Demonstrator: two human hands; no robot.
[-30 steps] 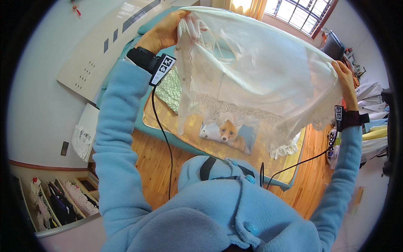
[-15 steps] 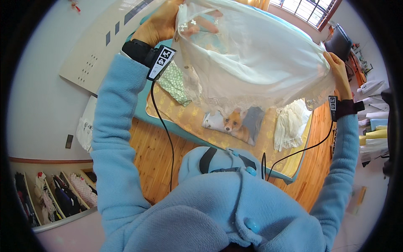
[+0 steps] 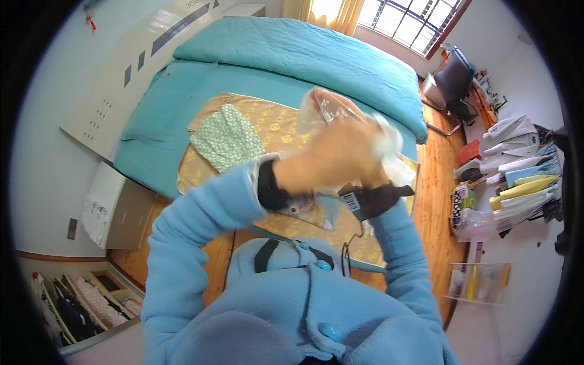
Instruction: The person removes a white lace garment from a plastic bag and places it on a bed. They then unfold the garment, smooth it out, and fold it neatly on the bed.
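A teal-covered bed (image 3: 210, 82) fills the middle, a gold patterned mat (image 3: 277, 112) on it; beyond the floor, clothes (image 3: 523, 173) hang at right near a black office chair (image 3: 457, 73). A white nightstand (image 3: 125, 210) bears a bag whose dark print is too small to read. Green patterned cloth (image 3: 226, 139) lies on the mat. Above the mat, the left hand (image 3: 340, 149) clutches a sheer white garment (image 3: 310, 115), blurred; the right hand (image 3: 372, 173), largely behind it, has a grip I cannot tell. The forearms partly block an animal-print cloth (image 3: 325, 216).
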